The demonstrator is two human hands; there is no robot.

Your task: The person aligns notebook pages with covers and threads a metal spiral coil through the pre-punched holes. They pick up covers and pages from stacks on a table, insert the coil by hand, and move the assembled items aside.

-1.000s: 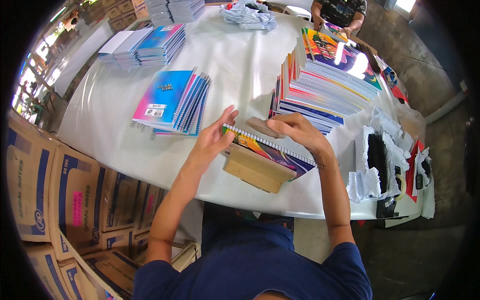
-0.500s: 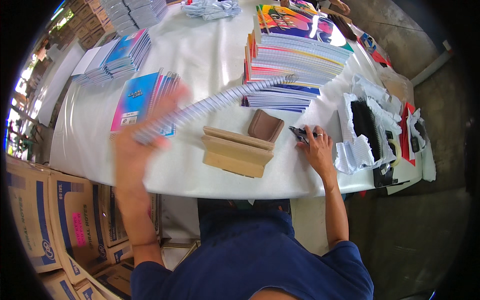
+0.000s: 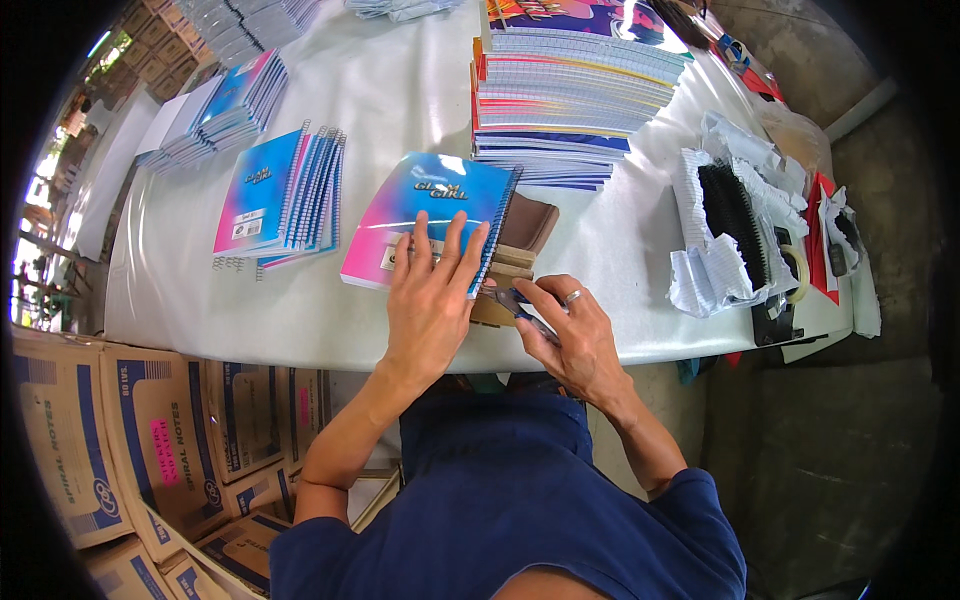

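Observation:
A blue and pink spiral notebook (image 3: 420, 190) lies slightly tilted in front of me, its wire coil along the right side. My left hand (image 3: 430, 300) rests flat on its cover, fingers stretched out. Closed around black-handled pliers (image 3: 535, 318), my right hand (image 3: 577, 338) holds their jaws at the near end of the coil. Under the coil side sits a tan grooved block (image 3: 512, 258), partly covered by the notebook. A dark brown block (image 3: 526, 222) shows just beyond it.
Left of me lie overlapping spiral notebooks (image 3: 265, 190), with another stack (image 3: 240, 95) behind. A tall notebook pile (image 3: 570, 95) stands at the far right-centre. Torn paper wrapping (image 3: 700, 290) holds black coils, near a tape roll (image 3: 797, 272). Cardboard boxes (image 3: 150, 430) stand low left.
The notebook, earlier held up edge-on by my left hand, now lies down partly over the tan block. My right hand has brought the pliers from the table leftward to the coil.

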